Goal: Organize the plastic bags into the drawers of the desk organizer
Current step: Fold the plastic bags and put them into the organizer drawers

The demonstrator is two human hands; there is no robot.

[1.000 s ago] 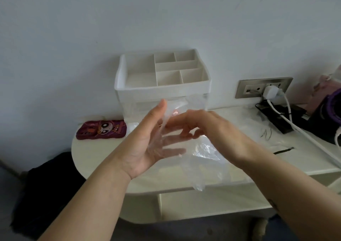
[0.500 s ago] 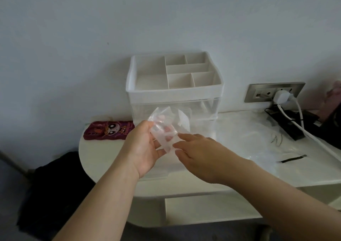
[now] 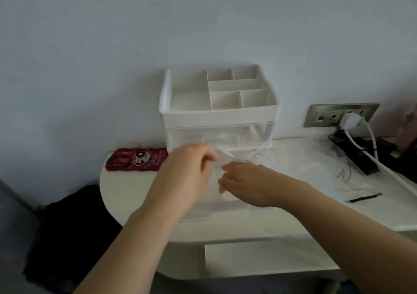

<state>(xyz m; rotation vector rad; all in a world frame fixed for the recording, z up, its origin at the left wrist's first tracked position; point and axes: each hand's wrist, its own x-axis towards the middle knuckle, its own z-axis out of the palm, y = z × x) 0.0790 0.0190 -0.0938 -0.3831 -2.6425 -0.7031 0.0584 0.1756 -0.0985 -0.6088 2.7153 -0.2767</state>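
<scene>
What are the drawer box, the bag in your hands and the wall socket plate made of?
The desk organizer looks like hard plastic: matte white tray on top, see-through drawers below. The plastic bag seems to be thin clear film, creased. The socket plate is grey with a brushed-metal look; metal or coated plastic.

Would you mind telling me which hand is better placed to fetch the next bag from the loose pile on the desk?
Right, probably. The right hand is on the side nearer the loose plastic bags, which lie right of the desk organizer; the left hand would have to cross over it.
</scene>
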